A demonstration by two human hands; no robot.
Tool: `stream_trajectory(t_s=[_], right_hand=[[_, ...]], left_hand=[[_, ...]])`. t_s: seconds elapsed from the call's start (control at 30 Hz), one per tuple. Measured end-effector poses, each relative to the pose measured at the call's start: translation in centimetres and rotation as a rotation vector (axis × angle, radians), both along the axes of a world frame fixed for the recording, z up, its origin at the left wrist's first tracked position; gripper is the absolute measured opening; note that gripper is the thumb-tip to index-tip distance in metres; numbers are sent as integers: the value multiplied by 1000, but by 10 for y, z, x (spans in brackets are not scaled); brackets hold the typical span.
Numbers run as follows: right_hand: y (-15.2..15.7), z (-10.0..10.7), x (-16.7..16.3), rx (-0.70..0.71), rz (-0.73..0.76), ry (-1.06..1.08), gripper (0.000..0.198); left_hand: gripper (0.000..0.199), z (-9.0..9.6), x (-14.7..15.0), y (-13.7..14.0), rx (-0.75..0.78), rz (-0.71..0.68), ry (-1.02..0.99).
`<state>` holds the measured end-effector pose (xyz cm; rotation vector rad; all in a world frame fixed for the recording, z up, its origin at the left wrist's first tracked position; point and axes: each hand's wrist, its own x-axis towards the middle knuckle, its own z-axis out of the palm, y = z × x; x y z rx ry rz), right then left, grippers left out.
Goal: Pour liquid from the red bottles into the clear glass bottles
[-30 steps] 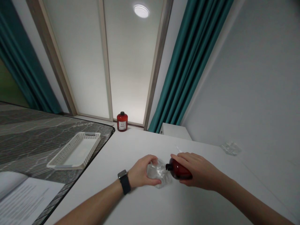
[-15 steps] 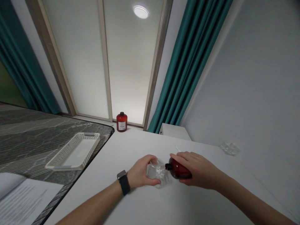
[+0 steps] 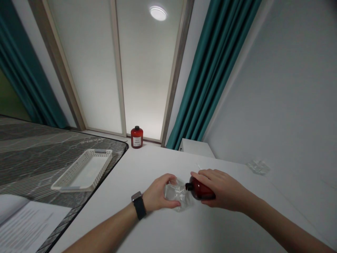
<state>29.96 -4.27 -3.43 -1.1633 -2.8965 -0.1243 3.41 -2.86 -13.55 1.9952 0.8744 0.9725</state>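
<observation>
My left hand point(image 3: 162, 193), a dark watch on its wrist, is closed around a clear bottle point(image 3: 175, 191) low over the white table. Thin transparent plastic point(image 3: 186, 202) lies under and beside it. In my right hand point(image 3: 221, 188) is a dark red bottle point(image 3: 201, 189), tipped on its side. Its black neck points left, at the top of the clear bottle. Whether liquid runs between the two is too small to tell.
A red bottle with a white label point(image 3: 137, 137) stands at the table's point(image 3: 118, 218) far edge. To the left, a white basket point(image 3: 101, 172) and an open book point(image 3: 39, 218) lie on a dark patterned surface. Crumpled clear plastic point(image 3: 258, 167) rests at the right by the wall.
Hardly anything differs. My right hand and the dark red bottle have shifted very slightly; my left hand stays on the clear bottle.
</observation>
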Motion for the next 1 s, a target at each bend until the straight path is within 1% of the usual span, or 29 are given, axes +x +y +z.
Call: stream_trajectory(t_s=[0.67, 1.0], right_hand=[[-1, 2, 1, 47, 17, 11, 76], [0, 3, -1, 39, 9, 12, 77]], left_hand=[[62, 2, 1, -1, 11, 12, -1], [63, 4, 0, -1, 6, 12, 8]])
